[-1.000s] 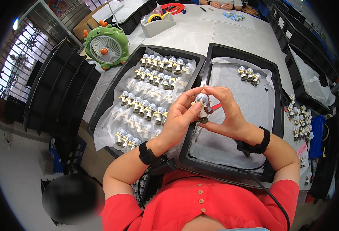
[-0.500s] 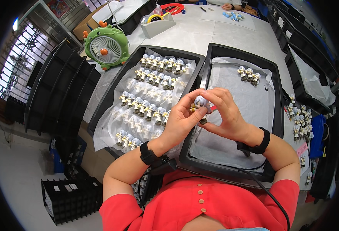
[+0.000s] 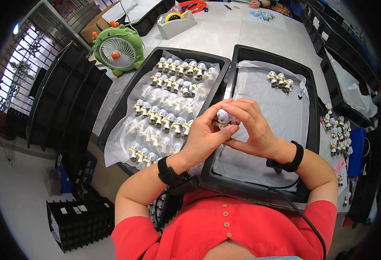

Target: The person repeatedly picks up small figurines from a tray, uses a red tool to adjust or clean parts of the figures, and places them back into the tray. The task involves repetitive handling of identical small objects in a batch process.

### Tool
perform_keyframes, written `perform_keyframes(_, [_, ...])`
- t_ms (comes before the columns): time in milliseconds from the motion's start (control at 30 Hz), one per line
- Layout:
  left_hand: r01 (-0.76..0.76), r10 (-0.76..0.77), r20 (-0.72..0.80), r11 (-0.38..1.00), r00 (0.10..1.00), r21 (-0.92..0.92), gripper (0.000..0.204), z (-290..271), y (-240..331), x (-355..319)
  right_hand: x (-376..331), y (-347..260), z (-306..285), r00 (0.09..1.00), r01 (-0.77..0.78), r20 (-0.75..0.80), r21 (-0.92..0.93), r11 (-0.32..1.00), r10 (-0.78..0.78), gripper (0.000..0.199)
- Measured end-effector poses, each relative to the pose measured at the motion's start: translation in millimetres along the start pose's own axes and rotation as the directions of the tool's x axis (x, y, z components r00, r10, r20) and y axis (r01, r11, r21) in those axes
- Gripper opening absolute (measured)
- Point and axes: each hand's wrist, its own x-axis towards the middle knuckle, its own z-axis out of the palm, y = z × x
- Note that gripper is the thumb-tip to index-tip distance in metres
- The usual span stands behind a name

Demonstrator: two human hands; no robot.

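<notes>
Between both hands I hold a small figurine (image 3: 223, 118) with pale lilac hair and a white and gold outfit. My left hand (image 3: 205, 130) grips it with the thumb across its front. Around its other side curve the fingers of my right hand (image 3: 255, 128), which also hold it; its lower part is mostly hidden. Both hands are over the left edge of a black tray (image 3: 314, 112) lined with white paper, where three similar figurines (image 3: 280, 81) stand near the far end. Rows of such figurines (image 3: 168, 120) lie on wrapping sheets in another black tray (image 3: 162, 51) to the left.
A green fan (image 3: 117, 50) stands at the far left, near a grey tape dispenser (image 3: 176, 27). More figurines (image 3: 340, 134) cluster right of the trays beside a blue pouch (image 3: 357, 151). Stacked black trays (image 3: 64, 95) rise at the left. At the far edge shows another person's hand (image 3: 255, 4).
The figurine has turned and tipped in my fingers, so its face and lower part show less. My hands stay in nearly the same place.
</notes>
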Motion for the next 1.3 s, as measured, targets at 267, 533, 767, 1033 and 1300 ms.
perform_keyframes(267, [-0.012, 0.01, -0.016, 0.99, 1.0, -0.14, 0.055, 4.1, 8.0, 0.1, 4.4, -1.6, -2.9, 1.0, -0.005, -0.014, -0.028, 1.0, 0.005, 0.084])
perform_keyframes(533, [-0.006, 0.005, -0.006, 0.986, 1.0, -0.168, 0.059, 3.2, 7.5, 0.7, 5.2, -0.4, -4.7, 0.999, -0.047, 0.015, -0.021, 0.999, 0.048, 0.077])
perform_keyframes(767, [-0.055, 0.051, -0.026, 0.986, 0.998, -0.155, 0.056, 1.5, 7.1, 1.6, 5.7, 0.0, -6.1, 0.997, -0.08, -0.004, 0.06, 0.995, 0.081, 0.074])
perform_keyframes(1033, [-0.044, 0.037, -0.05, 0.987, 0.998, -0.157, 0.055, 4.0, 7.3, -0.1, 5.0, 0.2, -6.2, 0.999, -0.052, -0.012, 0.036, 0.998, 0.052, 0.074])
perform_keyframes(1300, [-0.038, 0.033, -0.096, 0.998, 0.995, -0.057, 0.042, 0.1, 2.2, 0.9, 5.4, 0.4, -6.4, 0.998, -0.052, -0.035, 0.004, 0.999, 0.052, 0.074])
